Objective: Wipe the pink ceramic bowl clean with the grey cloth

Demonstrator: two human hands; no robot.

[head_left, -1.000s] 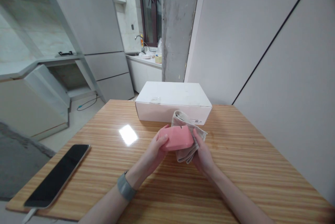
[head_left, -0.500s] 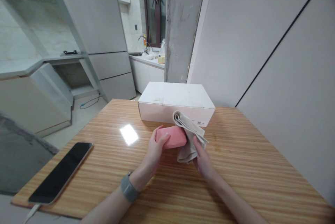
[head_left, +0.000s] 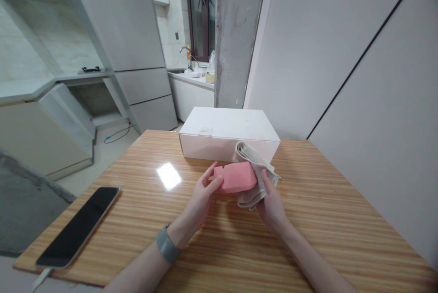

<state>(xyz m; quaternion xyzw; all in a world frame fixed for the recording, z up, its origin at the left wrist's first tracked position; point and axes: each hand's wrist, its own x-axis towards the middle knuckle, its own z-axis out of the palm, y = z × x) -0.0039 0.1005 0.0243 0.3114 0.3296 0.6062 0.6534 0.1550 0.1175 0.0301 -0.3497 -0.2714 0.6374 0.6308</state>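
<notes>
Kitchen, striped wooden counter (head_left: 308, 220): left hand (head_left: 201, 195) grips pink case (head_left: 235, 177) steady above wood; right hand (head_left: 272, 201) presses grey cloth (head_left: 255, 172) against its far end. White box (head_left: 228, 134) just beyond hands.

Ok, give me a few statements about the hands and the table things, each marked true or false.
1. The left hand holds the pink case at its left end. True.
2. The right hand grips a grey cloth against the case. True.
3. The white box stands open. False: its lid is shut.
4. The phone lies on top of the box. False: it lies on the wooden table, near its left edge.
5. The left wrist wears a grey band. True.
</notes>
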